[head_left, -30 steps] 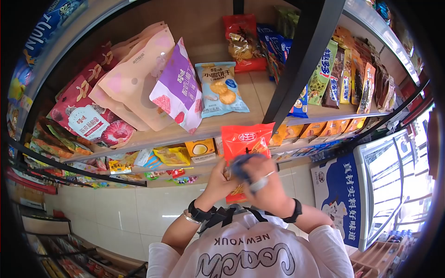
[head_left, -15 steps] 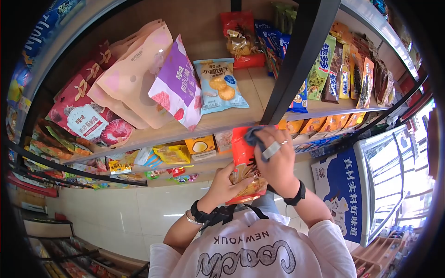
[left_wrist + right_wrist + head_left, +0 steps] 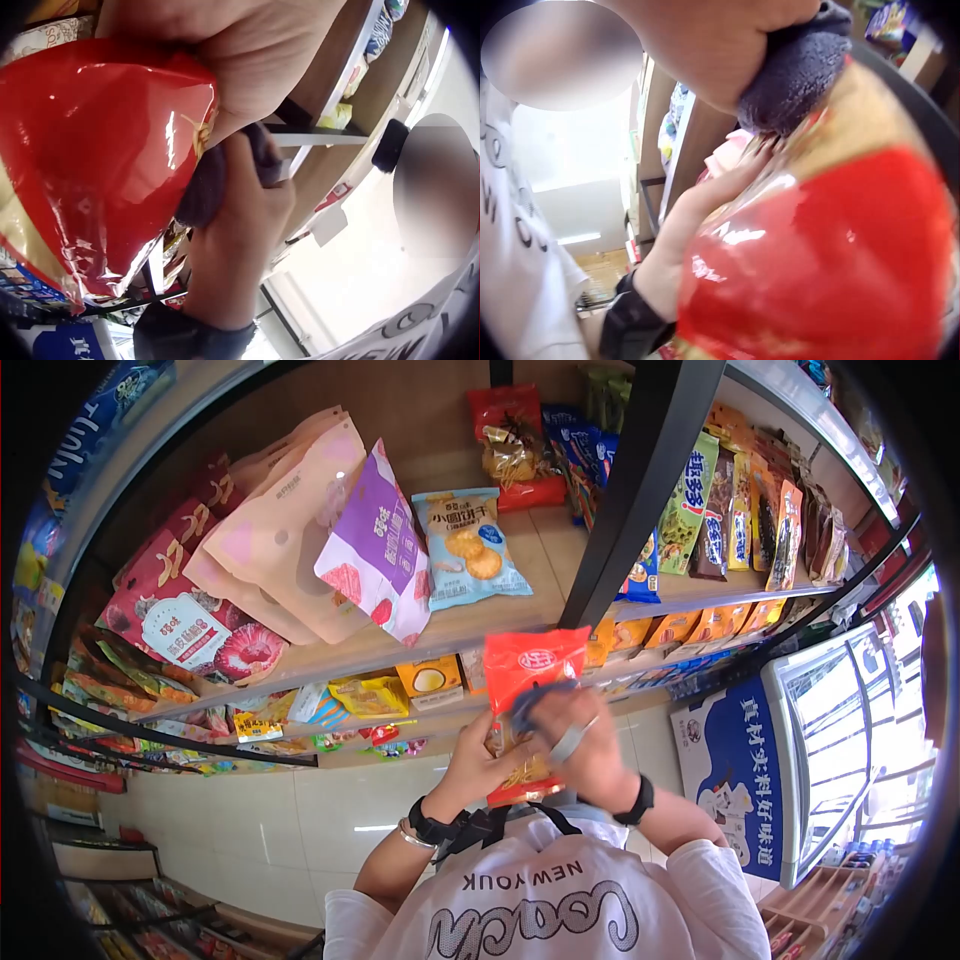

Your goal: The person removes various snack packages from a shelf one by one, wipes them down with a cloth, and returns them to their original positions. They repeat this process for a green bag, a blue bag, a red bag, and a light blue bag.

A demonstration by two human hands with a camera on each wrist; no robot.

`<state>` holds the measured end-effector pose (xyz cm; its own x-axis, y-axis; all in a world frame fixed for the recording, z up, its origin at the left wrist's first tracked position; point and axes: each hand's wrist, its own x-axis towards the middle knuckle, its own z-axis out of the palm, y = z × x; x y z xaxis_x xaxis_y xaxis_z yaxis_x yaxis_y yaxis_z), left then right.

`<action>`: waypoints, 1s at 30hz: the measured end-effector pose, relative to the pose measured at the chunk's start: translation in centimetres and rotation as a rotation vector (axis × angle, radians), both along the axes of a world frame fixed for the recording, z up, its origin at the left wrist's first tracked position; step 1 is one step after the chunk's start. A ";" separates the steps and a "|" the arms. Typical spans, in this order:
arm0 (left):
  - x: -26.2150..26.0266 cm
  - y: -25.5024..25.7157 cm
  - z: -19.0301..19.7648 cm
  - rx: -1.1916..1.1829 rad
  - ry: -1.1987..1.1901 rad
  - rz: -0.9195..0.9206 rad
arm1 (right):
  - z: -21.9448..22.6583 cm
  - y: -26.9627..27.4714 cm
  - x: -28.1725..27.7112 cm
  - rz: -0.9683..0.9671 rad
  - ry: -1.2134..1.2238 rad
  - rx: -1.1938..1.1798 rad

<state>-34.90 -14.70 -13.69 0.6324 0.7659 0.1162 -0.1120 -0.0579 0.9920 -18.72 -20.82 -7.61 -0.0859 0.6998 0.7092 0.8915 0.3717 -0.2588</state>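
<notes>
A red snack bag (image 3: pixel 535 660) with a clear window is held up in front of the shirt, before the shelf edge. My left hand (image 3: pixel 476 762) grips its left side, thumb across the front. Bunched in my right hand (image 3: pixel 588 745) is a dark grey-blue cloth (image 3: pixel 537 705), pressed against the middle of the bag's front. The right wrist view shows the cloth's fuzzy towel weave (image 3: pixel 799 82) at the bag's tan and red surface. In the left wrist view the shiny red bag (image 3: pixel 105 150) fills the left side, with the right hand behind it.
On the shelf (image 3: pixel 545 550) ahead stand a light blue biscuit bag (image 3: pixel 473 550), a purple and white pouch (image 3: pixel 380 550), several peach pouches (image 3: pixel 285 540) and another red bag (image 3: pixel 515 450). A black post (image 3: pixel 645 490) divides the shelf. A blue and white freezer (image 3: pixel 740 770) stands at right.
The bag turned and tilted half a second ago, with the cloth near its top; now its front faces up again and the right hand has moved the cloth down to the middle.
</notes>
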 end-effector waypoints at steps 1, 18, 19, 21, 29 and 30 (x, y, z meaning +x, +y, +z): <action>-0.2 -0.2 0.0 -0.017 0.007 -0.013 | 0.3 0.1 0.6 -0.083 0.011 0.009; 0.0 -1.7 0.2 -0.276 -0.247 0.291 | -3.8 -3.0 0.3 0.268 0.060 -0.075; -0.3 -1.6 0.3 -0.300 -0.245 0.277 | -4.0 -3.2 1.1 0.236 0.072 -0.084; -0.5 -1.4 0.3 -0.275 -0.246 0.215 | -3.9 -3.1 2.2 0.171 0.092 -0.101; -1.4 -1.1 -0.4 -0.235 -0.141 0.003 | -1.2 -1.3 3.6 0.100 0.522 -0.183; -1.4 -1.0 -0.5 -0.250 -0.158 0.009 | -1.6 -1.8 3.6 0.108 0.501 -0.184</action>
